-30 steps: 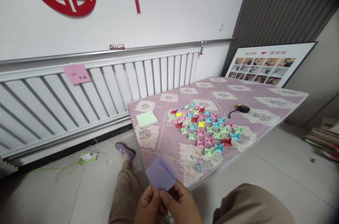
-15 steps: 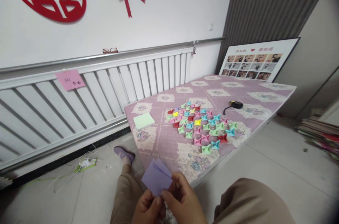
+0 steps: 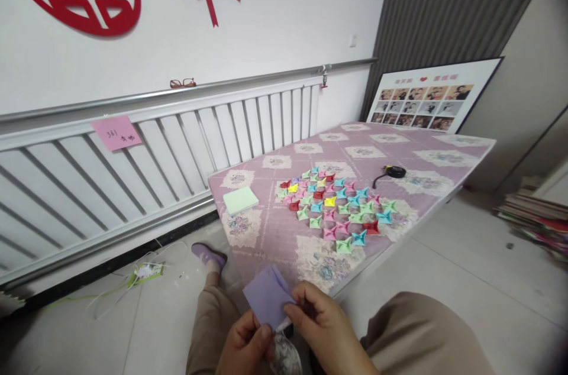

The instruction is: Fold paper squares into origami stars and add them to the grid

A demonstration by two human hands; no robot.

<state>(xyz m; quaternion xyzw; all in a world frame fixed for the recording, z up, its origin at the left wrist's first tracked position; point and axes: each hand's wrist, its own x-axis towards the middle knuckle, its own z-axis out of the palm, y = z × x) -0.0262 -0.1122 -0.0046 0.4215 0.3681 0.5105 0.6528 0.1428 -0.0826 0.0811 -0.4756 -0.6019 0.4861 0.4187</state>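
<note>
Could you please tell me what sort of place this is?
Probably a room in a home: a white radiator lines the wall, a flowered tablecloth is spread nearby, and a photo board stands beyond it.

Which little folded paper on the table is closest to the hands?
The light green folded paper at the very front of the group, just left of a blue one. All the other folded ones sit farther back.

The person wears tan trousers (image 3: 423, 333) and a lilac shoe (image 3: 205, 254), hands (image 3: 322, 317) bare.
</note>
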